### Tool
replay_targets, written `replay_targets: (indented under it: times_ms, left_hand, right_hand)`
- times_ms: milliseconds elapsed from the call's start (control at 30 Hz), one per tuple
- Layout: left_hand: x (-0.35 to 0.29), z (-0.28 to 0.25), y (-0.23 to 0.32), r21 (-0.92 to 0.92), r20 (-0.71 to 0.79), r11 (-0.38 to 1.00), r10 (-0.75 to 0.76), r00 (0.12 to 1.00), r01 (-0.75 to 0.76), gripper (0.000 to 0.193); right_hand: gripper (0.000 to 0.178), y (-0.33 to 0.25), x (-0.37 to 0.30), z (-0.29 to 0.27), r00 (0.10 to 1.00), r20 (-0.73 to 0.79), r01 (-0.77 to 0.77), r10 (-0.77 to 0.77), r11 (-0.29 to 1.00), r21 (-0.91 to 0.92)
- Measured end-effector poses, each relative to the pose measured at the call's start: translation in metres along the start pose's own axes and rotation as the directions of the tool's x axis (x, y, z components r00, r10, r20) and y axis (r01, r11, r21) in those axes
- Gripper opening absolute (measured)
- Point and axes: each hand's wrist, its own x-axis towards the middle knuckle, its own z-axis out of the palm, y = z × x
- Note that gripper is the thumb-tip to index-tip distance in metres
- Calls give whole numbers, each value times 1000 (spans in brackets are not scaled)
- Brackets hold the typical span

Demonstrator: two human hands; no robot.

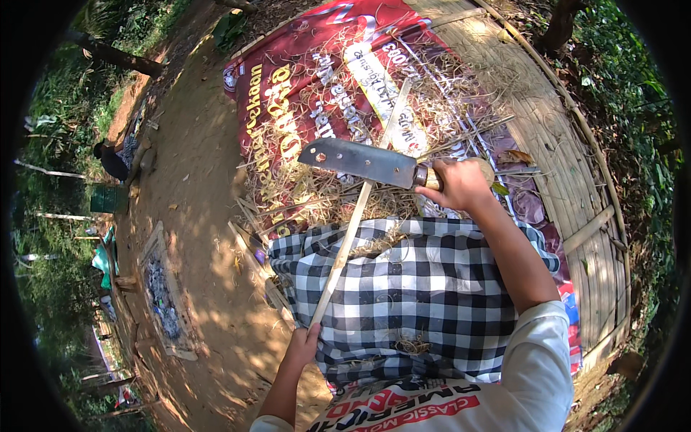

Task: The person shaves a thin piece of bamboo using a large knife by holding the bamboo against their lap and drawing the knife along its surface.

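My right hand point(461, 186) is wrapped round the wooden handle of a machete point(360, 162), whose broad dark blade points left. Below and to the left, my left hand point(302, 347) grips the near end of a long pale bamboo strip point(337, 270). The strip slants up and away to the right and passes under the blade, coming out beyond it. A black-and-white checked cloth point(425, 288) covers my lap beneath the strip. Curly shavings point(295, 194) lie thick around the blade, with some on the cloth.
A red printed banner point(255, 97) lies under the shavings on a bamboo-slat platform point(568, 173). Bare dirt ground point(194, 144) stretches to the left, with an ash-filled patch point(162, 302). A person point(114, 162) sits far left beside a green container point(106, 199). Plants border both sides.
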Motion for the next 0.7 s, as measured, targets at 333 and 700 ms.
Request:
replay_targets:
  times_ms: [333, 700]
  left_hand:
    - [-1, -6, 15, 123, -62, 991, 55, 997, -47, 62]
    - [-7, -6, 8, 115, -78, 991, 72, 994, -63, 59]
  right_hand:
    - [65, 14, 0, 3, 979, 9, -201, 201, 973, 111]
    - [60, 30, 6, 15, 999, -41, -1, -2, 997, -83]
